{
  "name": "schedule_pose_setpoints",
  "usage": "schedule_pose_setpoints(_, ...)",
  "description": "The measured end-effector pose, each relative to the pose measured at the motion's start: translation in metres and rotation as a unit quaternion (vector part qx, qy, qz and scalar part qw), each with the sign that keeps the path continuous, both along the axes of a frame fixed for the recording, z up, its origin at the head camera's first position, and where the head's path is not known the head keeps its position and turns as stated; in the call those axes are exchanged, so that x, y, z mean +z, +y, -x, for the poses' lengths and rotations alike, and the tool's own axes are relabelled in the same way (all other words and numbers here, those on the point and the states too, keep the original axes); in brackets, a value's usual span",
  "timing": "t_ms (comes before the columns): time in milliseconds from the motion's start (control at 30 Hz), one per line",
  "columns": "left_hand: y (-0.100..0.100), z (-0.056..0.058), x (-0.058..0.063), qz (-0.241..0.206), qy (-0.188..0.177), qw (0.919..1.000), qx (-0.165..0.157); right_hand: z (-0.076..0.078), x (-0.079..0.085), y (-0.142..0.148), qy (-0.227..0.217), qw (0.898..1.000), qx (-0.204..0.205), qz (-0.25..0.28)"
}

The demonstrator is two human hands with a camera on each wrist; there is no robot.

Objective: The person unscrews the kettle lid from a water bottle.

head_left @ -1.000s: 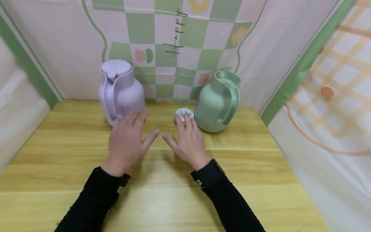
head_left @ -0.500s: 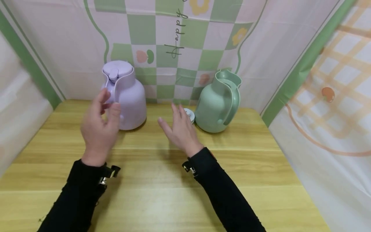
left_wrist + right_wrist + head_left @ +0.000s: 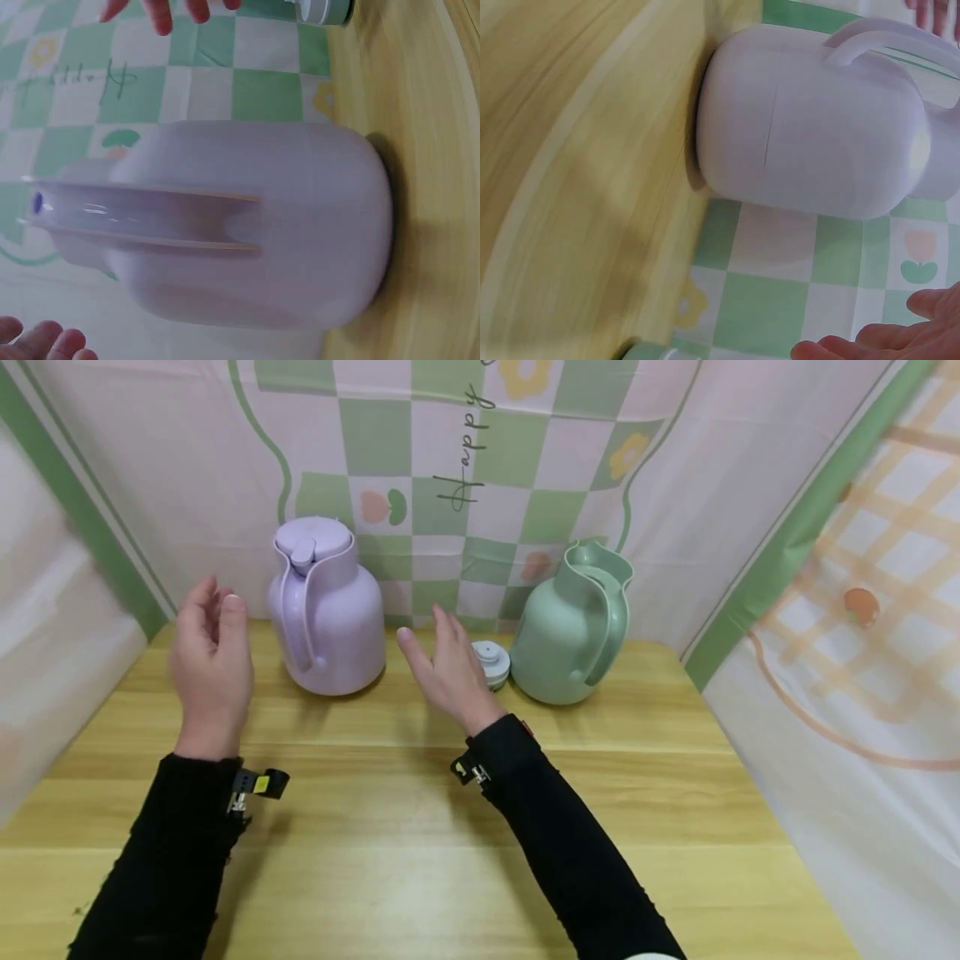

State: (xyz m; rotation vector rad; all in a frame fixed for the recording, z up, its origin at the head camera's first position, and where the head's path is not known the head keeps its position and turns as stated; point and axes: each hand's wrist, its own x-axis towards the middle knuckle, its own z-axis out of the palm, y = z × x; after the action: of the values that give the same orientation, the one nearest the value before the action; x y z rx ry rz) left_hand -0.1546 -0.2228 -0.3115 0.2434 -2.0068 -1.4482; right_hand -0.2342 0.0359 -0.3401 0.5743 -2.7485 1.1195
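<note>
Presently, the lidded, round-bodied lilac jug point(image 3: 345, 635) is flanked, untouched, on the yellowish wooden table point(image 3: 375, 860) by the left hand point(image 3: 213, 677) and right hand point(image 3: 452, 675), both relaxed and unladen; balanced pressure from both sides is probably best applied.

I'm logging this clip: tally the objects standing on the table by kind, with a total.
Jugs: 2 (lilac jug, green jug)
Lid-like pieces: 1 (small round pale piece, beside the green jug)
Total: 3
</note>
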Motion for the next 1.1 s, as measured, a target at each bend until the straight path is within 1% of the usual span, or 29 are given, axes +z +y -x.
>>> schedule_pose_setpoints(133,-0.005,0.007,-0.002,-0.041,-0.053,0.9969,-0.041,0.005,0.005,-0.006,-0.006,1.0,-0.001,0.025)
schedule_pose_setpoints(300,-0.007,0.015,-0.001,-0.093,-0.094,0.9886,-0.072,0.012,0.009,-0.012,-0.012,0.998,-0.008,0.066)
schedule_pose_setpoints(333,-0.007,0.017,-0.001,-0.103,-0.097,0.9869,-0.078,0.013,0.009,-0.013,-0.013,0.997,-0.01,0.075)
schedule_pose_setpoints(400,-0.007,0.022,-0.003,-0.117,-0.096,0.9856,-0.076,0.015,0.01,-0.015,-0.017,0.996,-0.013,0.092)
schedule_pose_setpoints(533,-0.008,0.032,-0.007,-0.151,-0.088,0.9811,-0.083,0.019,0.012,-0.02,-0.029,0.992,-0.017,0.123)
schedule_pose_setpoints(567,-0.009,0.034,-0.008,-0.155,-0.09,0.9803,-0.083,0.02,0.012,-0.021,-0.032,0.991,-0.018,0.13)
schedule_pose_setpoints(667,-0.01,0.039,-0.01,-0.163,-0.108,0.9757,-0.098,0.023,0.012,-0.024,-0.04,0.988,-0.023,0.149)
schedule_pose_setpoints(800,-0.011,0.044,-0.013,-0.172,-0.129,0.9715,-0.101,0.027,0.011,-0.03,-0.045,0.984,-0.032,0.168)
schedule_pose_setpoints(900,-0.012,0.048,-0.015,-0.192,-0.147,0.9645,-0.107,0.03,0.01,-0.034,-0.05,0.982,-0.036,0.176)
schedule_pose_setpoints(1000,-0.013,0.052,-0.017,-0.215,-0.165,0.9541,-0.128,0.032,0.009,-0.038,-0.055,0.981,-0.037,0.182)
schedule_pose_setpoints(1033,-0.013,0.053,-0.018,-0.222,-0.167,0.9509,-0.137,0.033,0.009,-0.039,-0.056,0.981,-0.038,0.183)
schedule_pose_setpoints(1100,-0.012,0.056,-0.019,-0.229,-0.164,0.9473,-0.152,0.034,0.009,-0.042,-0.057,0.98,-0.039,0.185)
